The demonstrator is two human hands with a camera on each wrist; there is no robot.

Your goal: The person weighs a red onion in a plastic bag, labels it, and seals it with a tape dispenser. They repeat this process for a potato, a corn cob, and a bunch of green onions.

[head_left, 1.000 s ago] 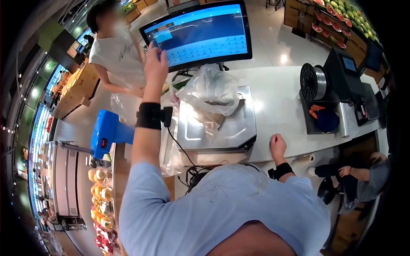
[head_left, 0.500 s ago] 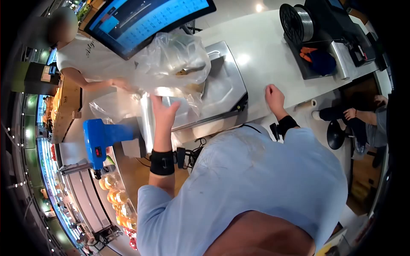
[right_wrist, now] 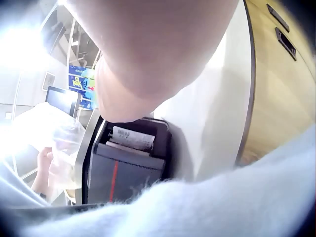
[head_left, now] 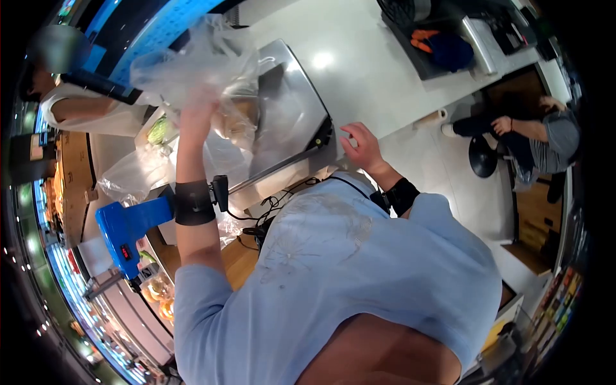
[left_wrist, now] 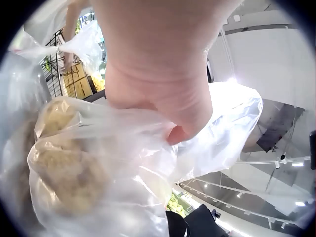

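My left hand (head_left: pixel 197 112) is at the clear plastic bag (head_left: pixel 234 48) over the metal scale (head_left: pixel 292 106). In the left wrist view the hand (left_wrist: pixel 163 98) has its fingers curled into the gathered top of the bag (left_wrist: pixel 138 197), and the plastic hides the fingertips. Lumpy yellow-brown contents (left_wrist: pixel 71 173) show through it. My right hand (head_left: pixel 364 149) hovers by the counter's near edge, fingers loosely bent, holding nothing. Only the heel of that hand (right_wrist: pixel 131 96) shows in the right wrist view, above a dark label printer (right_wrist: pixel 128 173).
A tilted screen (head_left: pixel 157 38) stands behind the bag, a person in white (head_left: pixel 77 109) beside it. Green produce (head_left: pixel 158 130) lies left of my hand, with a blue device (head_left: pixel 125 234) nearer. A black tray (head_left: pixel 410 54) sits far right on the counter (head_left: pixel 359 70).
My left hand came down from the screen, then moved up to the bag and took hold of it. My right hand lifted, its fingers loosening. The head view has turned and shifted.
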